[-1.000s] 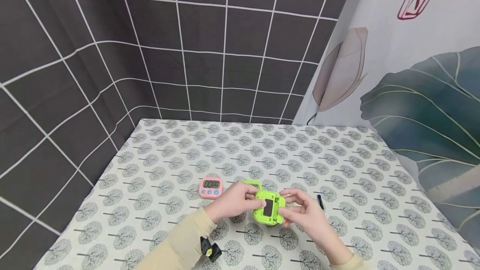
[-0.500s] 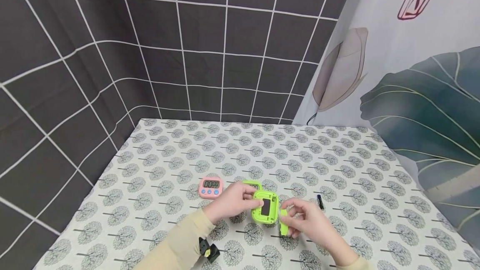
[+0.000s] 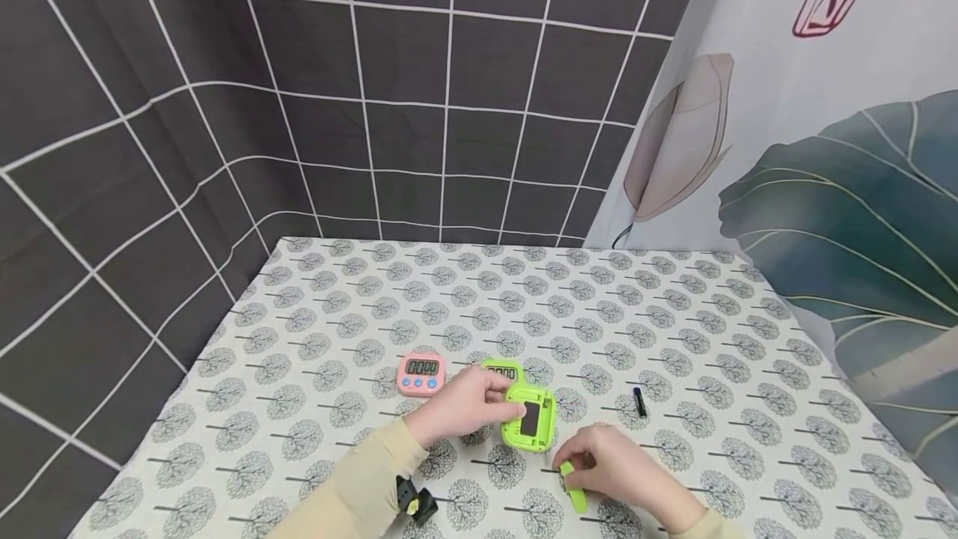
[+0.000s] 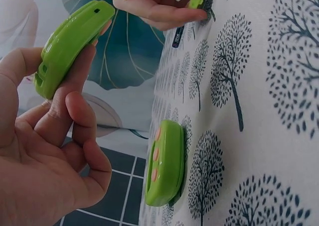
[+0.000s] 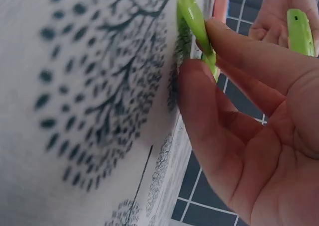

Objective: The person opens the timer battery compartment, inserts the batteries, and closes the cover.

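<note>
My left hand (image 3: 467,402) pinches a green digital timer (image 3: 540,422) between thumb and fingers. Its back faces up, with the battery slot uncovered and a dark panel in the middle. In the left wrist view the timer (image 4: 70,47) is held well above the cloth. Low over the table on the right, my right hand (image 3: 617,464) pinches a narrow green battery cover (image 3: 575,489); in the right wrist view the cover (image 5: 194,22) stands on edge close to the cloth. A dark battery (image 3: 639,402) lies beyond the right hand.
A second green timer (image 3: 503,368) lies face up just behind the held one, partly hidden by it. Left of it is a pink timer (image 3: 422,375) with blue buttons. The tree-print tablecloth (image 3: 337,273) reaches back to a dark grid-patterned curtain (image 3: 404,140).
My right hand has pulled the battery cover off the timer and carried it right and toward me, down near the tablecloth. The left hand keeps the timer almost in place.
</note>
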Motion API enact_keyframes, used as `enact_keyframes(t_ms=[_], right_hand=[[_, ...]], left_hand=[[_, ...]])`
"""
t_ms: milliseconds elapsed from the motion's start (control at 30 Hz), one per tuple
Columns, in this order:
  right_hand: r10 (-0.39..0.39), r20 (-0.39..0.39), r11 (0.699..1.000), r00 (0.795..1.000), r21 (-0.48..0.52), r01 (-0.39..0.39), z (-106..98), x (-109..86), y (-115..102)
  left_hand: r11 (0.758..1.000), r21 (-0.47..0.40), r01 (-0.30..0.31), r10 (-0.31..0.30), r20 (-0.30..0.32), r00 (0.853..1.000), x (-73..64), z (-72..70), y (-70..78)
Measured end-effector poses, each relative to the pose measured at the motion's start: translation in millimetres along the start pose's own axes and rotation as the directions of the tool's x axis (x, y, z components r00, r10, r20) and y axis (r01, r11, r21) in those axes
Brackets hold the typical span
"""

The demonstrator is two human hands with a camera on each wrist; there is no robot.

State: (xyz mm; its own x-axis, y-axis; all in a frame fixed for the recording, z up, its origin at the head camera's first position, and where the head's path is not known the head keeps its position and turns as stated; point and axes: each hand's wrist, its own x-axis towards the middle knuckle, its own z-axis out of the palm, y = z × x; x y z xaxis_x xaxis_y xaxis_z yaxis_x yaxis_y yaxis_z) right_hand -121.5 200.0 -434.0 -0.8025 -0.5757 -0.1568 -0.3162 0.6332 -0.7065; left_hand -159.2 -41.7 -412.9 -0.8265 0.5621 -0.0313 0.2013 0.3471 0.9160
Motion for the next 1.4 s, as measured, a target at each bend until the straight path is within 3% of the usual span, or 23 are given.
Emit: enact_keyframes(t_ms=[133, 533, 767, 900, 1000, 1100, 1233, 1400], right_hand=[[-0.032, -0.008, 0.998, 0.999, -0.052, 0.032, 1, 1.1, 1], [-0.019, -0.065, 0.995, 0.998, -0.097, 0.012, 3, 2.2, 1], [-0.01, -0.167, 0.99, 0.986, -0.137, -0.013, -16, -2.0, 11], [0.042, -0.268, 0.984, 0.963, -0.155, -0.086, -36, -5.0, 20], [0.117, -0.354, 0.972, 0.928, -0.153, -0.181, -49, -8.0, 27], [0.192, -0.39, 0.951, 0.901, -0.153, -0.269, -60, -11.9, 37], [0.276, -0.348, 0.927, 0.896, -0.152, -0.344, -67, -14.7, 49], [0.31, -0.286, 0.924, 0.907, -0.136, -0.359, -70, -13.1, 58]], left_hand=[[1.0, 0.017, -0.007, 0.006, 0.018, 1.0, -1.1, -0.8, 1.6], [1.0, 0.017, 0.012, -0.012, 0.022, 1.0, 0.0, 1.2, -0.1], [1.0, 0.031, -0.003, 0.002, 0.027, 1.0, 0.7, 0.5, 0.3], [1.0, 0.02, 0.007, -0.008, 0.027, 1.0, -0.3, 0.0, 0.9], [1.0, 0.01, 0.014, -0.015, 0.03, 0.999, -1.0, -0.2, 0.8], [1.0, 0.008, 0.019, -0.02, 0.032, 0.999, -1.0, -0.1, -0.1], [1.0, 0.011, 0.019, -0.019, 0.03, 0.999, -1.2, 0.0, -0.5], [1.0, 0.009, 0.018, -0.018, 0.026, 0.999, -1.3, -0.2, -0.8]])
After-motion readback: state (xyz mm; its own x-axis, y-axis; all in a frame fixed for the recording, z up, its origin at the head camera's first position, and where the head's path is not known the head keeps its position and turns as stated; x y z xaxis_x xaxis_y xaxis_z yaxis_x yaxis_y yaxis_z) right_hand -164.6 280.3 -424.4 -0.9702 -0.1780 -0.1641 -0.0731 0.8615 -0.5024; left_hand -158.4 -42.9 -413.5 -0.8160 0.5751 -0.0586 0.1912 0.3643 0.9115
